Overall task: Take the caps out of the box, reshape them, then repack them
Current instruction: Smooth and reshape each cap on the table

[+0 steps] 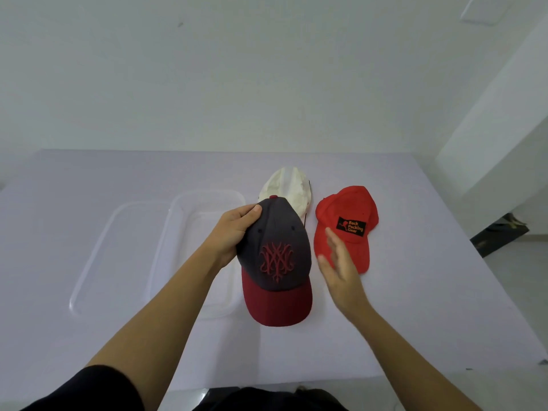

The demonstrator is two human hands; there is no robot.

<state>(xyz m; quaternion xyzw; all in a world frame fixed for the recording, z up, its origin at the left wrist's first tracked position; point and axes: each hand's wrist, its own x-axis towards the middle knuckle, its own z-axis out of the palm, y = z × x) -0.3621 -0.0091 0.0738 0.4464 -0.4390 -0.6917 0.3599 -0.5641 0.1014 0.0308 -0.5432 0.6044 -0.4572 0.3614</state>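
My left hand [234, 232] grips the left side of a dark grey cap [274, 247] with a maroon brim and a red embroidered emblem, held over the table with its brim toward me. My right hand [338, 262] is open, fingers apart, just right of that cap and over the near edge of a red cap [344, 215] that lies on the table and carries a black patch. A white cap [286, 185] lies behind the grey one, partly hidden. The clear plastic box [178, 209] stands to the left with nothing visible in it.
A clear lid [98, 253] lies flat left of the box. The pale lilac table [415, 307] ends near me and at the right, where a white wall and a dark object on the floor [498, 235] show.
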